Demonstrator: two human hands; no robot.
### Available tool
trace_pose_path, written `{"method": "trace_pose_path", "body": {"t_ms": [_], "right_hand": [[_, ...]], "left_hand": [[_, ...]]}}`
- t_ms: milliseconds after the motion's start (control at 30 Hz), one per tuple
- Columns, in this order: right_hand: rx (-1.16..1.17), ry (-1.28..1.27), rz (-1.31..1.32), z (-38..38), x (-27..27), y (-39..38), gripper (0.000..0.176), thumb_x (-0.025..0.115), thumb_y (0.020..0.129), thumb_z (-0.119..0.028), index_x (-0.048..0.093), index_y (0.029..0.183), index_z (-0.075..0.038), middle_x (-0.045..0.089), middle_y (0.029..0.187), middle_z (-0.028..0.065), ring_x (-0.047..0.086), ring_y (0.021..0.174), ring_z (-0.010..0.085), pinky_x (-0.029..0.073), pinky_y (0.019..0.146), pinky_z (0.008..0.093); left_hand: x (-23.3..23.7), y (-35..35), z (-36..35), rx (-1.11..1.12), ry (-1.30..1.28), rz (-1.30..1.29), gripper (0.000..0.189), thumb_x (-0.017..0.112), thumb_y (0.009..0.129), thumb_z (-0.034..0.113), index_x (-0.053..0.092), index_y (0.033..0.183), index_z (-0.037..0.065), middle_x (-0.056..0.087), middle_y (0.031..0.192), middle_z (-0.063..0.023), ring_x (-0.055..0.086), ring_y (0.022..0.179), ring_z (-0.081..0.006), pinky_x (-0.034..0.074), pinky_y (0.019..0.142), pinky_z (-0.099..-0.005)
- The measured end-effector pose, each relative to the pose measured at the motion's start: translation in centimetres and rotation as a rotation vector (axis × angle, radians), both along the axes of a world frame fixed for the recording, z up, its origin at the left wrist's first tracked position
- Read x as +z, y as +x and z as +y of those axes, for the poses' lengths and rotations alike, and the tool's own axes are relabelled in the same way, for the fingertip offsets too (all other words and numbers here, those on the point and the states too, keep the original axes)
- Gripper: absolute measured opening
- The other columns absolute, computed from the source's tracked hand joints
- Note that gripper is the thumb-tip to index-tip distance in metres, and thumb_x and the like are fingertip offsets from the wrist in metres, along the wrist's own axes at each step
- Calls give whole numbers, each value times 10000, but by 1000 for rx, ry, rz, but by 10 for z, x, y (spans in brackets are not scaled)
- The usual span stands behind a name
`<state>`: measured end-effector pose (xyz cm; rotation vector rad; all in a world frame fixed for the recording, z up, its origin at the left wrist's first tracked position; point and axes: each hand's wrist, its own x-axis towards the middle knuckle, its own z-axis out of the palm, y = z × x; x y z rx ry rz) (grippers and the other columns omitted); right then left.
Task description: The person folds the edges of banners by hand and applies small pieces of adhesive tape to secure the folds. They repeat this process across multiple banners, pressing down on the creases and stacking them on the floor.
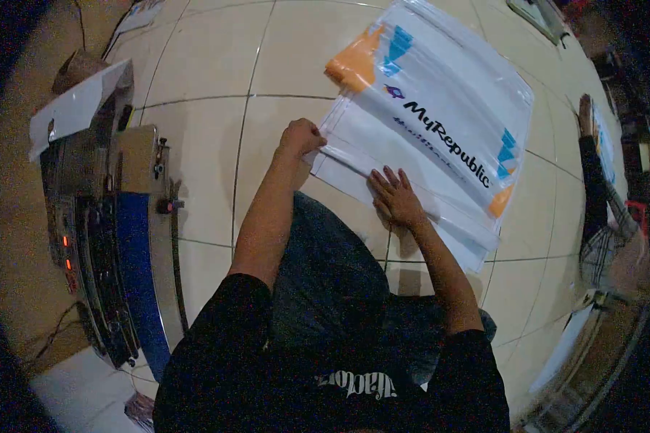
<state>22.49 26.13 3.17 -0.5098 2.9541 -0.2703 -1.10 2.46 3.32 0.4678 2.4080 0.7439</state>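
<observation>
A white plastic sheet printed "MyRepublic" [440, 137], with orange and blue corner patterns, lies on the tiled floor with its near part folded over. My left hand [303, 137] pinches the sheet's left edge at the fold. My right hand [397, 198] lies on the folded strip near its middle, fingers spread and palm down. Below the fold a flat white flap shows along the near edge.
On the left stands a machine [97, 245] with red lit digits and a blue panel [141, 267], a white sheet on top. At the right is another person's arm [588, 144]. A rack-like object [592, 361] lies lower right.
</observation>
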Motion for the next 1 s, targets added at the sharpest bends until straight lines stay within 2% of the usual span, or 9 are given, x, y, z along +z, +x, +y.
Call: {"method": "trace_pose_path", "body": {"t_ms": [100,267,333,367,433,567,633,833,1000], "right_hand": [[22,29,-31,-1,-1,-2,542,410,934,-315,304,1429,-121,285,1492,70,216,1389,294,87,1129,532],[35,71,-44,-3,-3,-5,564,423,930,-307,282,1439,-106,281,1493,74,217,1391,288,52,1135,517],[33,114,-51,-8,9,-6,580,461,895,-307,322,1410,-78,323,1468,105,291,1358,291,138,1124,526],[56,118,-59,-8,4,-6,580,461,895,-307,322,1410,-78,323,1468,105,291,1358,291,138,1124,526],[65,40,-44,-3,-6,-10,594,505,859,-271,348,1387,-50,336,1453,135,312,1343,309,193,1121,480],[59,-135,-90,-3,7,-16,690,577,784,-226,326,1406,-65,296,1477,109,296,1348,292,196,1123,443],[89,-67,-19,-7,19,-20,618,566,807,-256,385,1373,-88,376,1421,146,420,1239,313,336,1019,460],[125,-34,112,-16,25,-34,643,598,781,-281,401,1369,-115,461,1291,117,486,1083,305,406,873,459],[117,30,-50,-23,26,-48,692,642,757,-269,383,1383,-123,432,1284,91,456,1118,295,410,903,422]], "left_hand": [[-2,0,2,58,-8,-46,281,773,644,290,721,818,74,696,843,-123,669,794,-277,526,774,-377],[-8,-4,-4,-87,46,-10,293,789,618,269,721,837,86,697,849,-108,668,809,-271,527,766,-373],[-14,-8,-2,-79,29,-24,314,789,606,265,714,841,72,691,862,-131,663,824,-290,520,779,-388],[-18,-7,-1,-72,20,-29,334,789,594,261,707,846,57,685,875,-154,659,839,-309,514,792,-402],[4,-2,1,-15,-2,-54,335,792,588,265,711,841,60,688,870,-153,662,826,-307,514,789,-401],[5,-2,2,44,-34,-67,330,800,560,264,721,817,72,693,850,-152,671,793,-302,520,773,-396],[1,-4,1,47,-37,-73,326,800,551,262,725,811,80,694,847,-145,671,792,-301,524,770,-397],[3,-7,5,34,-131,-74,311,798,534,258,737,802,114,698,858,-123,672,805,-296,534,772,-388],[6,-1,14,66,-223,16,301,802,558,282,742,816,138,697,867,-115,672,818,-291,534,784,-392]]}}
